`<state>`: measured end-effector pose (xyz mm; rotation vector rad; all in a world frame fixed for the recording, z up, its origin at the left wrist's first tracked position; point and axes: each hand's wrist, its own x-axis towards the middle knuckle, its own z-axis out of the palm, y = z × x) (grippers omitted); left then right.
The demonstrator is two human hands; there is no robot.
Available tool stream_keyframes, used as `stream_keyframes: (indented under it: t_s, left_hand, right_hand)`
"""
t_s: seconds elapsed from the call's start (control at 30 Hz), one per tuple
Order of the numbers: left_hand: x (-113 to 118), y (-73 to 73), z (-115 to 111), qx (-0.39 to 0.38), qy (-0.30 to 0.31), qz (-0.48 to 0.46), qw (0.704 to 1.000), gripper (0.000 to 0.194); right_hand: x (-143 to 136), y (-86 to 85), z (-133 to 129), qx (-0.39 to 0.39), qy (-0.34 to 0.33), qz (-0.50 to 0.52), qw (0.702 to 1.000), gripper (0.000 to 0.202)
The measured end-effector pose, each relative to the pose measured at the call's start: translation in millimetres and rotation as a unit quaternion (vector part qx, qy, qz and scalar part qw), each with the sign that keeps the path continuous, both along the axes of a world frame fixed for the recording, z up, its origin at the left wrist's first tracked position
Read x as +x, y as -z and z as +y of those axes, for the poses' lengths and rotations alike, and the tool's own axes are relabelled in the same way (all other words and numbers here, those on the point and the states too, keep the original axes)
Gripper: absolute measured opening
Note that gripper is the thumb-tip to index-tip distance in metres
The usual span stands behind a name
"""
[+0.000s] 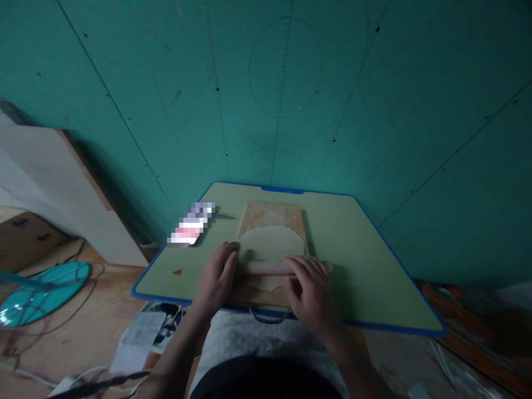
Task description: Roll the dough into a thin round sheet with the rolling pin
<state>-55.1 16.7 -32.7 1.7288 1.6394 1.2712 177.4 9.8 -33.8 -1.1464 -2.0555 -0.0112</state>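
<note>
A rolling pin (265,268) lies crosswise over a thin, flat sheet of dough (272,243) with a ragged edge. Beneath the dough is a wooden board (272,215) with a metal handle (269,320) at its near end. My left hand (219,272) is closed over the pin's left end, which it hides. On the right, my right hand (311,284) grips the pin with its fingers bent over the top. The pin's tip shows just past those fingers. Part of the dough reaches out on the near side of the pin.
The board rests on a pale green, blue-edged tabletop (341,233). To the left are a blurred-out phone-like screen (191,224), a thin pointed tool (225,216) and a small orange scrap (177,272). A green wall (282,138) rises behind. Cables and a turquoise round base (62,285) stand at left.
</note>
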Motion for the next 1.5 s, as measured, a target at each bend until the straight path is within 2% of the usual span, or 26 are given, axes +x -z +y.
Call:
stream_keyframes:
  t_s: [0.13, 0.33, 0.47, 0.73, 0.97, 1.03, 1.1, 1.23, 1.33, 1.43, 1.5]
  left_hand:
    - [1, -2.3, -2, -0.021, -0.018, -0.030, 0.999, 0.037]
    - [1, -1.5, -4, -0.014, -0.029, -0.040, 0.999, 0.038]
    - [2, 4.6, -3, -0.013, -0.006, 0.029, 0.999, 0.034]
    - [2, 15.7, 1, 0.024, 0.033, 0.178, 0.983, 0.039]
    - [1, 20.1, 5, 0.026, 0.037, 0.237, 0.970, 0.049]
    - [2, 20.4, 6, 0.025, 0.040, 0.237, 0.970, 0.051]
    - [2, 21.4, 6, 0.030, 0.041, 0.235, 0.971, 0.051]
    - [1, 24.6, 6, 0.053, 0.048, 0.251, 0.965, 0.045]
    - [-1, 23.6, 4, 0.077, 0.053, 0.280, 0.955, 0.038]
    - [2, 15.5, 2, 0.106, 0.067, 0.321, 0.939, 0.036]
    - [11, 7.9, 2, 0.124, 0.091, 0.345, 0.926, 0.037]
  right_hand:
    - [1, 4.3, 1, -0.002, 0.023, 0.015, 1.000, 0.032]
    - [12, 14.7, 5, 0.005, 0.119, 0.061, 0.991, 0.025]
    - [17, 19.9, 5, 0.022, 0.160, 0.128, 0.979, 0.029]
    - [17, 21.7, 2, 0.026, 0.157, 0.148, 0.976, 0.031]
    - [20, 21.7, 4, 0.028, 0.165, 0.204, 0.965, 0.033]
    - [23, 18.3, 1, 0.012, 0.172, 0.267, 0.948, 0.035]
    - [27, 12.7, -4, -0.013, 0.180, 0.354, 0.918, 0.038]
    - [39, 0.6, -13, -0.076, 0.156, 0.544, 0.821, 0.041]
    - [47, -2.7, -12, -0.137, 0.158, 0.615, 0.760, 0.052]
    - [52, -1.5, -9, -0.186, 0.203, 0.624, 0.731, 0.062]
    - [54, -0.4, -8, -0.206, 0.222, 0.610, 0.732, 0.064]
